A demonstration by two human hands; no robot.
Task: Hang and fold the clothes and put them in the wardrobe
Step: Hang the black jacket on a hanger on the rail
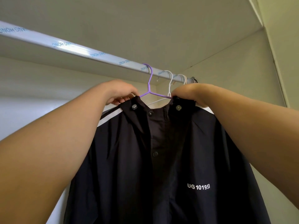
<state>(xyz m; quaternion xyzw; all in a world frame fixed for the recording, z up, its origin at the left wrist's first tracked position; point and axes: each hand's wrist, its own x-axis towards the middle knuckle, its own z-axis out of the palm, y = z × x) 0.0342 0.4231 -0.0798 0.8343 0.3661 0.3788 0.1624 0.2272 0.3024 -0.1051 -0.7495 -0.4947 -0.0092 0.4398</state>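
Your left grip (119, 92) pinches one collar side of the black jacket (161, 159), which hangs on the purple hanger (151, 87) over the rail (80, 49), and your right grip (189, 92) pinches the other, so an uneven tug could slide a shoulder off or unhook it.

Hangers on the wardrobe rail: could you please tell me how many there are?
3: a purple plastic hanger holding the black jacket, a white hanger right of it, a pale hanger by the end of the silver rail; more may be hidden.
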